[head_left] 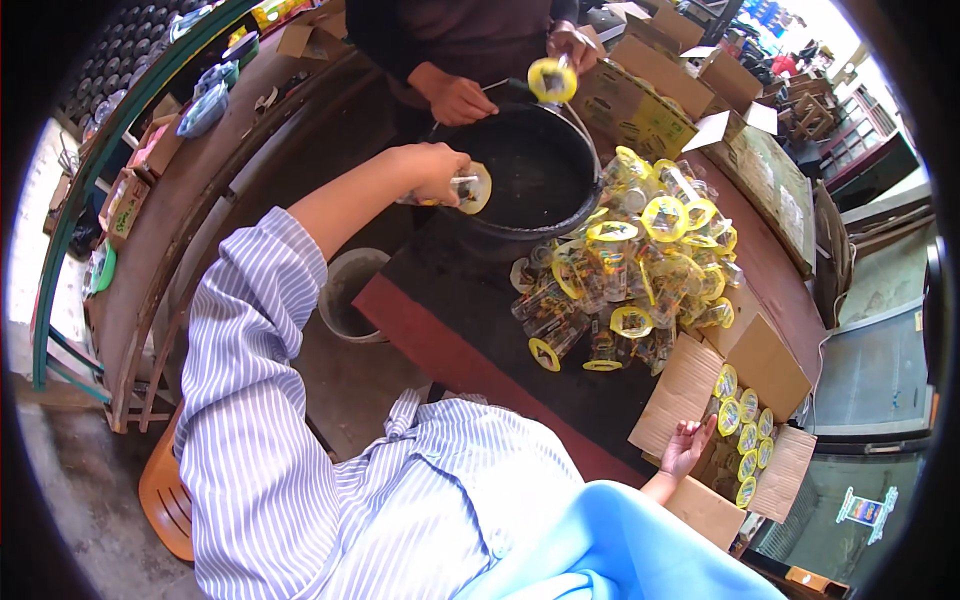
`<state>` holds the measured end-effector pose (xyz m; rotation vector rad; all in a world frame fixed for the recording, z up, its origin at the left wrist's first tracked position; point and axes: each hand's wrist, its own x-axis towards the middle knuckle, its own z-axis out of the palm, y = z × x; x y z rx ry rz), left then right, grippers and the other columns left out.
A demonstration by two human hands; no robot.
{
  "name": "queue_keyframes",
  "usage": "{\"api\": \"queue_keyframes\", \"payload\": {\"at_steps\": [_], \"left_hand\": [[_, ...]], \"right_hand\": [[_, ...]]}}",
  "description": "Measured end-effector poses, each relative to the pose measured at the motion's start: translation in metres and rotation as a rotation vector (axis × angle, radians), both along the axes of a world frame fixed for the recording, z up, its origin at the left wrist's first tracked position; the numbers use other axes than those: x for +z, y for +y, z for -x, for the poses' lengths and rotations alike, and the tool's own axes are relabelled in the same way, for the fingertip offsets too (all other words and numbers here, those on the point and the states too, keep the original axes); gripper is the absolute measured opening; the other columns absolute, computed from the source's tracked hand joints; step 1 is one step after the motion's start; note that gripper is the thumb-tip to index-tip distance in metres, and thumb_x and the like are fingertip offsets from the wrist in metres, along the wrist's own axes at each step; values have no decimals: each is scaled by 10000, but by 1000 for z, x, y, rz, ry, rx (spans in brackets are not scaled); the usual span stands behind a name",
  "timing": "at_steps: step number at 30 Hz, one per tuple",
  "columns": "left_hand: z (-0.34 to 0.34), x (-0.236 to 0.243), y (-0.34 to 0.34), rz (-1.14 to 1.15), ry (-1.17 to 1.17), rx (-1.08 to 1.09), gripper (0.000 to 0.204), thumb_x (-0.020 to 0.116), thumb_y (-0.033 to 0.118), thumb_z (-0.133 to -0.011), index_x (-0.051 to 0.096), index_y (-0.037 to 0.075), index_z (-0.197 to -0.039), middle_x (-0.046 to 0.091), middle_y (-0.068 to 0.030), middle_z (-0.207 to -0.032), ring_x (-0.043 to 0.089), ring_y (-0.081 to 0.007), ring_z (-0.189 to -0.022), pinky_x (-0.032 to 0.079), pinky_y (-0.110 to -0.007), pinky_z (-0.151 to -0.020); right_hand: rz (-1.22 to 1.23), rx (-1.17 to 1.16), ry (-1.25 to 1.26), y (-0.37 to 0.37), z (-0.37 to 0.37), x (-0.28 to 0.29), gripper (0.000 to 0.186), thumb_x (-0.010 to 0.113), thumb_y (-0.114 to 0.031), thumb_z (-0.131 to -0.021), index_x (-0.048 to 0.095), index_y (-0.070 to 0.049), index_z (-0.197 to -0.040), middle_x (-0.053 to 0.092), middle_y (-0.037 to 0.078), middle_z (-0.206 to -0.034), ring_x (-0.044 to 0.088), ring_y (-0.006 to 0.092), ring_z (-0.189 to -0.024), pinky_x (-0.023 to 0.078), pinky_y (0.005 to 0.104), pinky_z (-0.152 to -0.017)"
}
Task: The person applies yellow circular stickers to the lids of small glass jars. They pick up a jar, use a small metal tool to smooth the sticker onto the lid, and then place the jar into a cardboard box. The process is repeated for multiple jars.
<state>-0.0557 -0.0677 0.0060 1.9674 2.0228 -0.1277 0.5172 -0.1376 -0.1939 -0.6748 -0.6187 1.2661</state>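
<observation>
Dark surface [440, 295] is bearing piled cups [664, 218]; cartons [640, 95] are standing behind, pail [332, 285] beside. L. fingers [452, 167] are gripping another cup [480, 188]; R. fingers [689, 431] are hovering, loosely parted, nr. box [672, 395].

Cups [640, 270] glossy plastic; box [675, 395] matt cardboard.

Blown-out daylight at upper right, deep shadow inside the black tub [530, 185], fisheye-bent edges, black corners.

My sleeve [245, 370]: white, blue-grey stripes. My cloth [650, 540]: light blue. Cups [600, 275]: clear, yellow-rimmed. Basin [530, 232]: black. Table [425, 280]: black top, reddish-brown edge.
</observation>
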Motion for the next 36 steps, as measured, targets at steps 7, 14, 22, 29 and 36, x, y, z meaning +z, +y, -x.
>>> {"api": "queue_keyframes", "payload": {"at_steps": [7, 14, 22, 29, 36], "left_hand": [[15, -2, -27, -89, -163, 39, 528, 643, 304, -662, 472, 102, -1119, 582, -152, -952, 571, -286, -877, 449, -345, -761], [30, 1, -39, -197, -144, 32, 546, 648, 289, -656, 456, 128, -1141, 573, -158, -957, 556, -309, -893, 438, -357, -782], [-1, 21, -10, 78, 66, -42, 504, 675, 288, -601, 472, 86, -1015, 560, -161, -945, 548, -317, -901, 445, -401, -750], [-7, 15, -10, 38, 173, -45, 544, 705, 275, -587, 457, 102, -1040, 560, -137, -936, 552, -296, -902, 440, -386, -758], [-10, 13, -10, -21, 218, -30, 542, 701, 284, -602, 461, 81, -1043, 566, -127, -958, 565, -293, -880, 454, -389, -745]], "right_hand": [[-7, 37, 4, -2, -2, 0, 414, 512, -77, -825, 406, -93, -1226, 464, 26, -747, 449, 113, -707, 430, 276, -738], [74, 20, -12, 3, -2, 0, 401, 497, -78, -833, 410, -103, -1223, 466, 27, -736, 457, 122, -691, 439, 259, -693], [49, 4, 11, 3, -3, -2, 439, 522, -74, -810, 397, -110, -1229, 483, 5, -751, 476, 101, -686, 456, 260, -676], [60, -12, 36, 0, 5, 2, 427, 506, -71, -827, 390, -114, -1235, 540, 19, -748, 510, 94, -678, 473, 260, -677], [35, 5, 23, -1, 1, -1, 415, 503, -65, -827, 398, -91, -1227, 531, 13, -762, 491, 96, -672, 467, 256, -679]]}}
